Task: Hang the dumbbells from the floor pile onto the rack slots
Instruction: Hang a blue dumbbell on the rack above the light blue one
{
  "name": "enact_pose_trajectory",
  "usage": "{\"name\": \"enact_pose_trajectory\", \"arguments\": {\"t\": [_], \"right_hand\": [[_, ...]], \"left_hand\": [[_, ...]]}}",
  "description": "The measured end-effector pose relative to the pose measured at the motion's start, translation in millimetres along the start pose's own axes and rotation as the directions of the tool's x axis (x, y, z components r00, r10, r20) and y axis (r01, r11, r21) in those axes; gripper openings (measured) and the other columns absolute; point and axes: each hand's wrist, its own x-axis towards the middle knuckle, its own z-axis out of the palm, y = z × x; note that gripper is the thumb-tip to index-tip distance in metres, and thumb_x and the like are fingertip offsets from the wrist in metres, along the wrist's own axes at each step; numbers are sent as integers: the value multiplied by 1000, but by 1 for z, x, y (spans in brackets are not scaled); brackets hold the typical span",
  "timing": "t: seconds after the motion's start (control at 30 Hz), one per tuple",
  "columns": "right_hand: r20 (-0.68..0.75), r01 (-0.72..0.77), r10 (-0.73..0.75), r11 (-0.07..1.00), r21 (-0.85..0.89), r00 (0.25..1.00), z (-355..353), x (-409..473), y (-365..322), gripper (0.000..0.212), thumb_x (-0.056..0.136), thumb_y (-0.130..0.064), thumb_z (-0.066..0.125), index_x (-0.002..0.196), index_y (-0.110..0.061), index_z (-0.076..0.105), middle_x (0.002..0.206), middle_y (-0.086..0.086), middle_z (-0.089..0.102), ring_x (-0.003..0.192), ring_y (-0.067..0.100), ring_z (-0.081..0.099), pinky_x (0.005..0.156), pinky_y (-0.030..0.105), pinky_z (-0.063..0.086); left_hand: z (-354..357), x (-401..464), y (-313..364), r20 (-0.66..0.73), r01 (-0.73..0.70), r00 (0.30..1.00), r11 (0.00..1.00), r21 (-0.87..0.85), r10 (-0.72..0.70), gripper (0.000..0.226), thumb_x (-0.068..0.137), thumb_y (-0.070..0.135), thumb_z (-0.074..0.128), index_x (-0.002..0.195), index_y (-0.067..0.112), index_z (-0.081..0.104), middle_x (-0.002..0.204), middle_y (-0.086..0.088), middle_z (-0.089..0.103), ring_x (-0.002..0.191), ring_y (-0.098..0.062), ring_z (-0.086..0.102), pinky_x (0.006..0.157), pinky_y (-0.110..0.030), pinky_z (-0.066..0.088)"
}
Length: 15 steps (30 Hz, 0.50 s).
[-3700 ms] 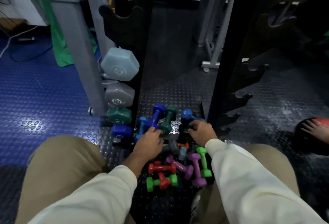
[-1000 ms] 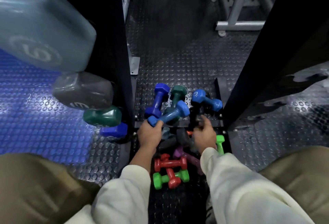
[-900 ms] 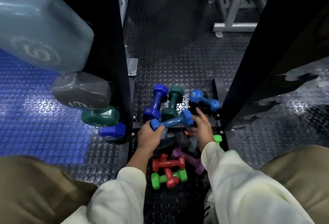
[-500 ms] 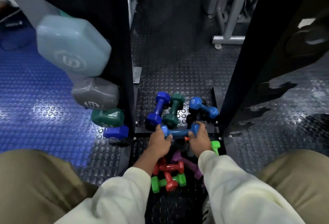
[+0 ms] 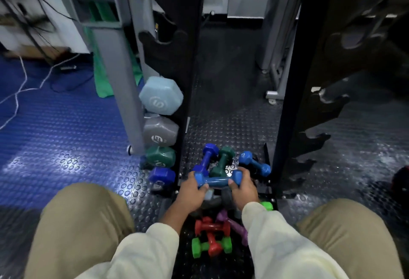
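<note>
A light blue dumbbell [image 5: 218,180] is held level above the floor pile, between the rack's two black uprights. My left hand [image 5: 192,192] grips its left end and my right hand [image 5: 243,190] grips its right end. Under and behind it lie a dark blue dumbbell [image 5: 207,159], a dark green one [image 5: 223,161] and another light blue one [image 5: 254,163]. Nearer me are red [image 5: 210,226], bright green [image 5: 199,246] and purple [image 5: 234,226] dumbbells. The left upright [image 5: 188,57] carries several hung dumbbells, their ends stacked from pale blue [image 5: 160,96] down to dark blue [image 5: 162,176].
The right upright [image 5: 294,79] has empty black slots [image 5: 314,141] on its outer side. A grey machine post [image 5: 117,57] stands left of the rack over blue studded flooring [image 5: 55,134]. My knees frame the pile. Grey frame legs [image 5: 274,83] stand behind.
My left hand lifted the light blue dumbbell from the pile, my right hand came onto its other end, and both now hold it level. The view has tilted upward.
</note>
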Motion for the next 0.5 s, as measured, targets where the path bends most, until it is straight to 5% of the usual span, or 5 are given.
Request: {"name": "enact_pose_trajectory", "arguments": {"t": [0.2,0.37,0.5], "right_hand": [[30,30,-30,1000,-8,999,6,-31,-25,48,102,-26,63,145,-27,43,127,12,65,118,37,62,94,34,42],[93,76,-78,997,22,993,25,-57,-49,43,99,-20,68,136,-24,47,117,3,62,101,26,59,86,28,40],[116,113,-119,992,56,986,43,-70,-68,40,92,-22,77,119,-34,51,111,0,68,99,26,64,89,31,47]], "left_hand": [[-28,-29,-12,-45,-3,999,997,-83,0,60,99,29,67,149,11,40,131,-13,65,115,-26,63,88,-23,43],[-55,-52,-37,-81,46,995,994,-95,-54,64,97,32,69,151,12,40,137,-10,63,125,-26,60,100,-28,43],[-79,-58,-56,-146,91,983,984,-155,-114,58,90,31,74,140,14,50,129,-10,66,114,-24,63,94,-25,45]]}}
